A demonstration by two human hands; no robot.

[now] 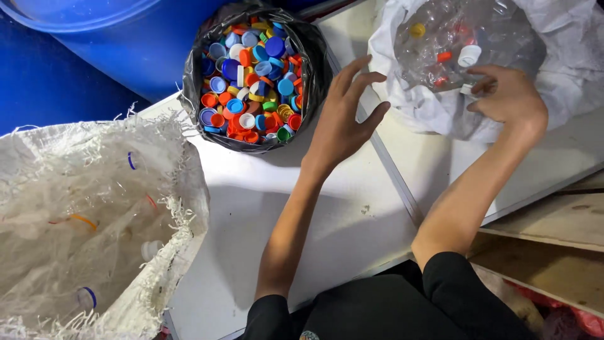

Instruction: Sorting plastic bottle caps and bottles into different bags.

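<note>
Blue plastic drum (pixel 94 44) at upper left, lying behind the work surface. White panel tabletop (pixel 327 220) made of two boards meeting at a diagonal seam. Frayed white woven sack (pixel 126 208) at lower left, mouth open, loose fibres along its rim; clear crushed bottles (pixel 75 252) inside, some with blue or orange neck rings. Bare wooden boards (pixel 553 233) at lower right, beside the tabletop edge. Below them, a strip of red material, too blurred to identify.

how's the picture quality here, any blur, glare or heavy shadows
Head view: the left hand is slightly motion-blurred and casts a soft shadow on the white table; the clear bottles by the right hand show glare; the bottle caps look sharp.
</note>
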